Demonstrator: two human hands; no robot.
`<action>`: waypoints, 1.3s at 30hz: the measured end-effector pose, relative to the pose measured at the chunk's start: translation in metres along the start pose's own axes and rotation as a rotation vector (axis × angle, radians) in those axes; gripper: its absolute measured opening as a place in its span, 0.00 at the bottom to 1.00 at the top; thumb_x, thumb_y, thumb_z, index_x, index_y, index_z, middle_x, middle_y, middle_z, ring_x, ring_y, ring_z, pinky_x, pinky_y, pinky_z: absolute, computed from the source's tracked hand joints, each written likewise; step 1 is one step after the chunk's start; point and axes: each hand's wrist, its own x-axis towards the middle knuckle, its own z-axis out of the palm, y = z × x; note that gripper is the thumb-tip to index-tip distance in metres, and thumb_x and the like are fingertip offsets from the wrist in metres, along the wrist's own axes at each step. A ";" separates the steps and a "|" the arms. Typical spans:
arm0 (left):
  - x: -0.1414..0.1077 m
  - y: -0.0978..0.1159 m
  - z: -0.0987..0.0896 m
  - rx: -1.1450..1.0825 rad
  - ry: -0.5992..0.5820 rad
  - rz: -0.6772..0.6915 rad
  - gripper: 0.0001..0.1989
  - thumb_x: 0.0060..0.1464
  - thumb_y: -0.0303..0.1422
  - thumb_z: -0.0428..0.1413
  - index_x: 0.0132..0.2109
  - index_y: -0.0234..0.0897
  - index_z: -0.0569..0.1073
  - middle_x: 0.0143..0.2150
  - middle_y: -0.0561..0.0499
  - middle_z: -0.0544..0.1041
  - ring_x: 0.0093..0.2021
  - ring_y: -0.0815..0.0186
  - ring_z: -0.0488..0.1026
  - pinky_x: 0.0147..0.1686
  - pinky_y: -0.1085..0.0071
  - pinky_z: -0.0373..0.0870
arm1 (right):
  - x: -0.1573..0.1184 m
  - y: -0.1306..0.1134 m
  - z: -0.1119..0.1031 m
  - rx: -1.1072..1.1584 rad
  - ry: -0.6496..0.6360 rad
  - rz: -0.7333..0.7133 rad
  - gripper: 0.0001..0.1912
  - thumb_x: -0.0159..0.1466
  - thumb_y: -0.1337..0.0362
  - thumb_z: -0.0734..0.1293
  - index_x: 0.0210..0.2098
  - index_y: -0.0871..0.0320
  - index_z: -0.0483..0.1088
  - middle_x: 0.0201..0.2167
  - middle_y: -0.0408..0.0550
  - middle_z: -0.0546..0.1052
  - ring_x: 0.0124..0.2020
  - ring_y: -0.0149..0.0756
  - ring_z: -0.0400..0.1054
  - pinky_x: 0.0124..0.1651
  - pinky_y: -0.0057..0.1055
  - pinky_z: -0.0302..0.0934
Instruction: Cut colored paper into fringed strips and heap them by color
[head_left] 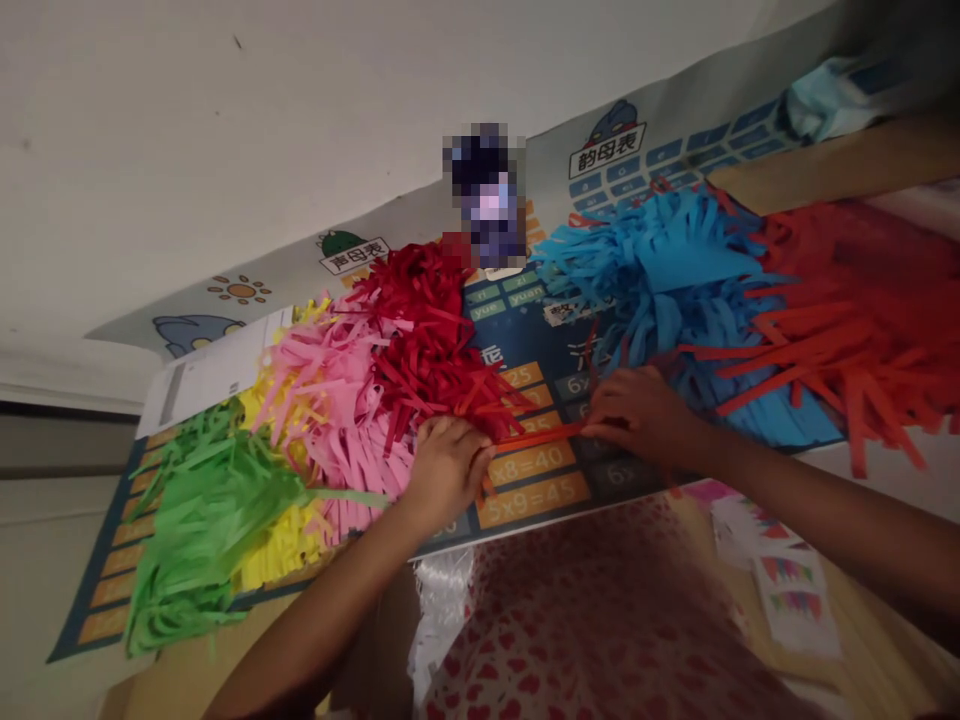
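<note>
Between my two hands an orange-red paper strip is stretched level, just over the printed mat. My left hand is closed on its left end, and a short piece hangs below the fingers. The right end is pinched by my right hand. Dark red fringed paper lies just beyond my left hand. Blue fringed paper is heaped behind my right hand, with orange-red fringed paper to its right.
Pink, yellow and green fringed paper lie at the left of the printed mat. A blurred-out device stands at the back. Small printed packets lie below the mat's front edge. A wall rises behind.
</note>
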 end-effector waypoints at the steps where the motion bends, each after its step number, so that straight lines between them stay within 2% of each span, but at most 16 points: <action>1: 0.001 0.000 0.001 -0.001 0.004 -0.004 0.11 0.63 0.34 0.50 0.37 0.38 0.75 0.36 0.48 0.76 0.41 0.60 0.68 0.47 0.59 0.59 | 0.002 0.000 0.000 0.013 -0.014 0.016 0.13 0.66 0.57 0.65 0.29 0.56 0.75 0.32 0.46 0.76 0.38 0.37 0.64 0.40 0.34 0.43; 6: 0.003 0.000 0.004 0.001 0.020 -0.031 0.11 0.62 0.35 0.50 0.35 0.38 0.74 0.33 0.49 0.75 0.40 0.60 0.68 0.46 0.58 0.58 | 0.009 0.000 0.000 0.022 -0.047 0.064 0.10 0.64 0.59 0.67 0.28 0.56 0.75 0.30 0.44 0.75 0.36 0.37 0.64 0.38 0.33 0.42; 13: 0.011 -0.001 0.004 0.046 -0.055 -0.036 0.12 0.61 0.35 0.51 0.31 0.37 0.73 0.31 0.49 0.75 0.38 0.60 0.69 0.45 0.58 0.57 | 0.012 0.000 0.002 -0.011 -0.049 0.074 0.11 0.62 0.60 0.68 0.26 0.57 0.73 0.27 0.45 0.74 0.35 0.36 0.63 0.38 0.33 0.41; 17: 0.012 -0.001 0.000 0.084 -0.055 -0.056 0.08 0.59 0.35 0.53 0.34 0.38 0.73 0.34 0.48 0.76 0.40 0.59 0.69 0.44 0.58 0.58 | 0.014 -0.005 -0.002 -0.054 -0.091 0.093 0.08 0.62 0.61 0.68 0.28 0.57 0.72 0.28 0.44 0.74 0.36 0.37 0.63 0.38 0.33 0.42; 19: 0.010 0.000 -0.002 0.150 0.025 0.009 0.06 0.59 0.34 0.55 0.40 0.39 0.74 0.39 0.48 0.77 0.43 0.58 0.69 0.46 0.56 0.58 | 0.014 -0.013 -0.005 -0.124 -0.083 0.068 0.06 0.63 0.64 0.67 0.30 0.57 0.72 0.31 0.45 0.74 0.37 0.38 0.63 0.39 0.34 0.43; 21: 0.007 0.005 -0.004 0.237 0.080 0.170 0.09 0.59 0.32 0.54 0.47 0.43 0.74 0.43 0.49 0.77 0.46 0.59 0.68 0.50 0.55 0.56 | 0.015 -0.023 -0.007 -0.227 -0.060 -0.040 0.04 0.63 0.68 0.66 0.31 0.57 0.72 0.33 0.47 0.75 0.39 0.40 0.63 0.41 0.37 0.45; 23: 0.007 0.011 -0.005 0.332 0.062 0.329 0.11 0.61 0.29 0.53 0.50 0.43 0.73 0.43 0.51 0.78 0.46 0.61 0.68 0.53 0.55 0.54 | 0.016 -0.032 -0.007 -0.315 -0.054 -0.174 0.05 0.63 0.71 0.65 0.32 0.57 0.73 0.33 0.48 0.75 0.40 0.41 0.62 0.44 0.40 0.46; 25: 0.008 0.020 -0.006 0.416 0.020 0.397 0.10 0.62 0.29 0.52 0.50 0.40 0.73 0.41 0.51 0.78 0.45 0.62 0.68 0.56 0.55 0.53 | 0.018 -0.040 -0.005 -0.366 -0.076 -0.265 0.06 0.64 0.71 0.64 0.32 0.57 0.73 0.31 0.48 0.75 0.39 0.41 0.62 0.47 0.42 0.47; 30: 0.018 0.036 -0.002 0.515 -0.026 0.336 0.08 0.62 0.30 0.51 0.38 0.37 0.74 0.33 0.51 0.76 0.39 0.61 0.68 0.55 0.54 0.55 | 0.029 -0.051 -0.002 -0.425 -0.128 -0.399 0.10 0.65 0.70 0.62 0.30 0.60 0.73 0.29 0.49 0.74 0.37 0.41 0.62 0.46 0.43 0.49; 32: 0.021 0.037 -0.002 0.530 -0.068 0.313 0.09 0.62 0.30 0.51 0.34 0.37 0.74 0.31 0.50 0.75 0.38 0.60 0.68 0.53 0.53 0.56 | 0.031 -0.052 -0.003 -0.429 -0.146 -0.395 0.11 0.66 0.72 0.61 0.31 0.61 0.73 0.29 0.49 0.74 0.36 0.41 0.62 0.46 0.42 0.48; 35: 0.020 0.035 -0.003 0.517 -0.093 0.298 0.08 0.61 0.29 0.50 0.39 0.36 0.74 0.33 0.49 0.76 0.38 0.59 0.69 0.52 0.53 0.56 | 0.031 -0.048 -0.005 -0.413 -0.164 -0.361 0.11 0.65 0.72 0.60 0.31 0.61 0.73 0.29 0.49 0.74 0.36 0.40 0.63 0.45 0.41 0.47; 39: 0.017 0.030 -0.002 0.450 -0.047 0.275 0.10 0.60 0.27 0.50 0.45 0.35 0.75 0.36 0.46 0.78 0.41 0.58 0.70 0.53 0.52 0.55 | 0.031 -0.046 -0.002 -0.389 -0.145 -0.303 0.10 0.64 0.65 0.62 0.30 0.61 0.72 0.28 0.50 0.74 0.34 0.40 0.62 0.43 0.42 0.46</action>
